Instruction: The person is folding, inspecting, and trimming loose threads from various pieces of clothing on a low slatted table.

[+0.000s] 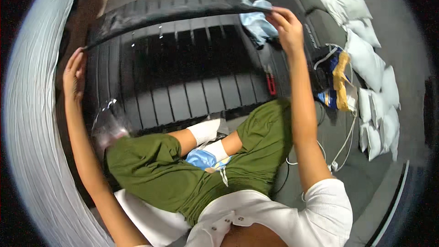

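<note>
A long black strip point(183, 16), blurred and soft-looking, is stretched across the space before me. At its left end, the fingers of my left hand point(74, 75) pinch it. My right hand point(287, 27) grips the other end, higher up and farther away. Whether the strip is cloth or plastic I cannot tell. Below it lies a black slatted panel point(201, 96) with a glossy dark middle. A light blue cloth point(260, 25) is just beside my right hand, partly behind the strip. On the panel's right side rests a small red-handled cutting tool point(271, 84).
My crossed legs in green trousers point(151, 164) border the panel. A clear plastic bag point(109, 119) sits by my left knee. Rightward are a blue and yellow bag point(339, 82), white cables point(351, 137) and several white pillows point(366, 55). A white curtain point(32, 100) hangs at left.
</note>
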Available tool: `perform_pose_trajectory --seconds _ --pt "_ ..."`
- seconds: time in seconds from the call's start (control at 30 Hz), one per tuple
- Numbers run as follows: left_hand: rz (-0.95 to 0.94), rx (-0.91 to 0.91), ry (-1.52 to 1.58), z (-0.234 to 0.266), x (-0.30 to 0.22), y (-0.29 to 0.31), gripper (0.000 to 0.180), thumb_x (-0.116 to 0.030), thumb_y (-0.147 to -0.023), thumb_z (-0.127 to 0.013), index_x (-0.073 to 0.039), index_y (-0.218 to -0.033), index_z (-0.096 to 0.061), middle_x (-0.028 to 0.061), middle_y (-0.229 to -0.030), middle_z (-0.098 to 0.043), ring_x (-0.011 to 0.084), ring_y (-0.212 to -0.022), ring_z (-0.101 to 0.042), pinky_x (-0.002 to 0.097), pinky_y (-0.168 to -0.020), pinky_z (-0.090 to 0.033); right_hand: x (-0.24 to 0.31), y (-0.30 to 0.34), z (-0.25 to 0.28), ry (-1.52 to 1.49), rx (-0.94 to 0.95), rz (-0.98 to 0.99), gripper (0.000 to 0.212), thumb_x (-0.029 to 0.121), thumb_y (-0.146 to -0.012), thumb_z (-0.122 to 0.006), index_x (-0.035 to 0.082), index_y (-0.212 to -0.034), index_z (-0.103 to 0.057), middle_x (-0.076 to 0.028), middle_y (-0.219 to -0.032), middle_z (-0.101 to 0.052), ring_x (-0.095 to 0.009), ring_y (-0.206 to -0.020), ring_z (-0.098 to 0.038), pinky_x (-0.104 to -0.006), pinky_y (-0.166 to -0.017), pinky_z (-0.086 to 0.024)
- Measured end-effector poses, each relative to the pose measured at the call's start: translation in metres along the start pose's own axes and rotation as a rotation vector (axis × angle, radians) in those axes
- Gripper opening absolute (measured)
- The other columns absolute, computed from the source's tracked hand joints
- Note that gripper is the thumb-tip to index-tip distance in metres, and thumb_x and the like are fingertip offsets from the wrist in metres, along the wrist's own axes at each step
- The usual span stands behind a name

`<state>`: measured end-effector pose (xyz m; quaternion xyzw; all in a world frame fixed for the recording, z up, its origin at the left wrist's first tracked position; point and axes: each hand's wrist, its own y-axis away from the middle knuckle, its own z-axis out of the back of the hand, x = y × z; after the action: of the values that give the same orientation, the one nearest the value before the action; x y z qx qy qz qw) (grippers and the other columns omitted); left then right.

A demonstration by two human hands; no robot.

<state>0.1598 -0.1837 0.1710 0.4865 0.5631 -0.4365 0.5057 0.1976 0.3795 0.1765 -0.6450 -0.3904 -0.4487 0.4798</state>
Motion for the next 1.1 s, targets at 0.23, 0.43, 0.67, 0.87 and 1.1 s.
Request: perform_pose_trajectory --seconds 0.23,0.43,0.67,0.87,1.1 --pt "0.296 0.256 -0.372 0.008 0.079 0.066 0.025 -0.013 -0.078 -0.062 -0.002 -0.101 -0.062 -0.0032 -0.077 -0.059 0.004 -0.059 -0.047 0.019 -0.052 -0.036 -0.077 0.062 0.049 0.193 0.141 -0.358 0.017 0.006 -0.078 -0.06 0.001 -0.094 -0.061 -0.006 -0.095 -0.062 -0.011 -0.082 -0.057 -0.0218 -0.072 -0.045" --pt "0.371 0.588 -0.631 0.015 0.099 0.09 0.015 -0.004 -0.075 -0.062 -0.001 -0.09 -0.065 -0.0003 -0.077 -0.062 0.0062 -0.065 -0.054 0.0204 -0.059 -0.044 -0.084 0.079 0.065 0.486 0.544 -0.413 0.014 0.003 -0.076 -0.059 -0.001 -0.089 -0.062 -0.006 -0.093 -0.063 -0.011 -0.085 -0.057 -0.0233 -0.076 -0.044" --pt "0.389 0.423 -0.598 -0.006 0.068 0.092 0.017 -0.01 -0.078 -0.061 -0.001 -0.091 -0.065 -0.0013 -0.072 -0.06 0.0041 -0.063 -0.052 0.0178 -0.059 -0.042 -0.074 0.076 0.077 0.448 0.537 -0.278 0.012 0.003 -0.076 -0.059 -0.001 -0.086 -0.061 -0.008 -0.1 -0.062 -0.014 -0.093 -0.055 -0.028 -0.084 -0.041" --pt "0.119 0.248 -0.406 -0.034 0.078 0.043 0.024 -0.012 -0.085 -0.052 -0.007 -0.108 -0.059 -0.0027 -0.092 -0.057 0.0033 -0.073 -0.048 0.0186 -0.066 -0.039 -0.102 0.047 0.035 0.063 0.095 -0.349 0.014 0.004 -0.079 -0.059 0.005 -0.092 -0.054 0.004 -0.074 -0.052 -0.003 -0.062 -0.045 -0.0155 -0.055 -0.035" --pt "-0.217 -0.181 -0.513 -0.05 0.174 -0.021 0.023 -0.009 -0.086 -0.045 -0.006 -0.105 -0.056 0.011 -0.105 -0.057 0.0199 -0.097 -0.052 0.0288 -0.086 -0.038 -0.169 0.008 -0.001 0.581 0.016 0.075 0.012 -0.003 -0.077 -0.041 0.0 -0.076 -0.053 -0.004 -0.074 -0.054 -0.013 -0.076 -0.052 -0.0233 -0.075 -0.04"
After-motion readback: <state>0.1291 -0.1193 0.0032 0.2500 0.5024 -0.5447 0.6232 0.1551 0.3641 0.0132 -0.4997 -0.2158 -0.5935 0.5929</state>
